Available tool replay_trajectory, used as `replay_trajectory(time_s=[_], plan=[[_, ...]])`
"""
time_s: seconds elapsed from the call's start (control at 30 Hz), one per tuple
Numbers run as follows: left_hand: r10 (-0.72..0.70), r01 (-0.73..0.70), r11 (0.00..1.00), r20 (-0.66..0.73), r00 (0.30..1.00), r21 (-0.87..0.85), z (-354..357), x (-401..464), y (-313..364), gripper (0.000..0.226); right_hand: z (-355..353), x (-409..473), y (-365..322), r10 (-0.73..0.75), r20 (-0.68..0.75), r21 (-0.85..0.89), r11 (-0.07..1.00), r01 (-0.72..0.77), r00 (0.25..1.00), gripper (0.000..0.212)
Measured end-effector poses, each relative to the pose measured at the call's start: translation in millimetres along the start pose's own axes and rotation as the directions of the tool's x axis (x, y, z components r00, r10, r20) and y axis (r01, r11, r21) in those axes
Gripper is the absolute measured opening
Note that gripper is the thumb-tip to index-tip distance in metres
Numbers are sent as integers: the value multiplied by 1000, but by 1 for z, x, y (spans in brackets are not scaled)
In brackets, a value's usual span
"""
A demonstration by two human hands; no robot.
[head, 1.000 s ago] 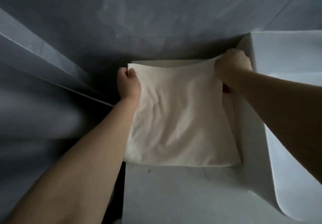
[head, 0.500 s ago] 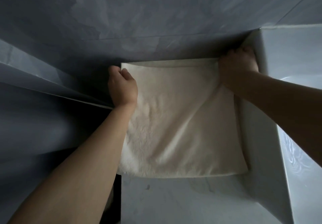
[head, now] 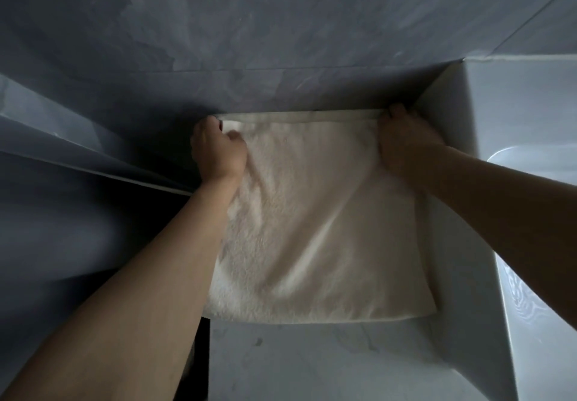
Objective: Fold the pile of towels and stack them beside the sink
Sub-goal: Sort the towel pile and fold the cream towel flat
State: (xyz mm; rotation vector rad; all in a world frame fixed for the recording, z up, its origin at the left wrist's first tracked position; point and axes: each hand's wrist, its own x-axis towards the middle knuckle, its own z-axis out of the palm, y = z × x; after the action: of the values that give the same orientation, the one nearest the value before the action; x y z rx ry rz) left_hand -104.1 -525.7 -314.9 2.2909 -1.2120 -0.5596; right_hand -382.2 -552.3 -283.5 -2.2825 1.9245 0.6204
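A cream towel [head: 315, 232] lay flat on the pale worktop [head: 312, 366], folded into a rough square. Its far edge ran along the back of the worktop, against the grey wall [head: 281, 41], and its right side lay up against the outer wall of the white sink [head: 512, 138]. The near edge of the towel stopped short of the worktop's front, leaving a bare strip there.

The left hand [head: 218, 150] sat at the towel's far left corner, at the worktop's left edge, its fingers curled into a fist with the cloth pinched at the thumb. The right hand [head: 406, 141] was at the far right corner, wedged between the towel and the sink wall, its fingers curled down over the edge of the cloth and gripping it. Both forearms reached in from the near side, the left crossing over the towel's left border.

A soft diagonal crease ran across the towel from the right hand toward the near left. The basin of the sink showed at the far right.
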Motion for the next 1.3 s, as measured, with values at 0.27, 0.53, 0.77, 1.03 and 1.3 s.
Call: replay_trajectory(time_s=[0.27,0.53,0.77,1.03,1.3], plan=[[48,-41,998,202,978,-38,-6,11,1,13,-5,-8,2,111,120,480,863,-156,987,25],[26,98,971,503,864,-218,-17,-1,19,13,-31,-69,2,161,424,899,-197,-392,891,12],[110,35,972,579,808,-234,-36,-43,13,25,-55,-131,1,149,199,959,-231,-161,969,12],[224,-39,956,632,742,-292,-64,-92,4,24,-58,-188,14,300,-131,977,203,71,945,19],[256,162,788,555,791,-594,-118,-122,2,20,-63,-192,17,554,-48,995,102,-10,831,18]])
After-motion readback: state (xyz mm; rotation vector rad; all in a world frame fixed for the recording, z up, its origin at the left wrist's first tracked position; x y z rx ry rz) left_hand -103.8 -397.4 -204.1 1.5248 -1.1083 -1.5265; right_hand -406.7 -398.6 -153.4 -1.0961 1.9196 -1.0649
